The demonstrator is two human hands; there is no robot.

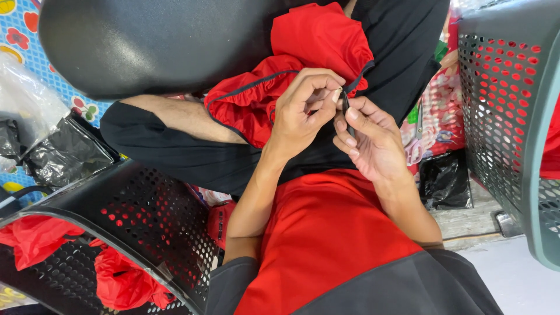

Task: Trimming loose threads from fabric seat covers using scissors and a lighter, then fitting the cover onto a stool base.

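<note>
Item: red garment [291, 87] with black trim, bunched on the lap, over black trousers [192, 157].

Left hand [303, 111]: fingers pinched on the black trim at the garment's edge, thumb and forefinger pressed together.

Right hand [373, 143]: fingers closed on a small dark tool [345, 105], slim and upright, tip touching the trim just beside the left fingertips. Kind of tool: cannot tell; too small.

Step in hand, by judgement: fine work on the trim, likely snipping or picking a loose thread at the seam, hands close together over one spot.

Next move, by judgement: calls for a steady pinch to keep the trim taut and a small, careful motion of the tool, so that the cloth itself stays whole.

Nearby: black perforated basket [146, 221] at lower left, holding more red cloth [122, 280]; grey perforated basket [501, 99] at right, red showing through its holes; black plastic bag [64, 154] at left; dark padded seat [151, 41] above; flowered mat [20, 35] on the floor.
</note>
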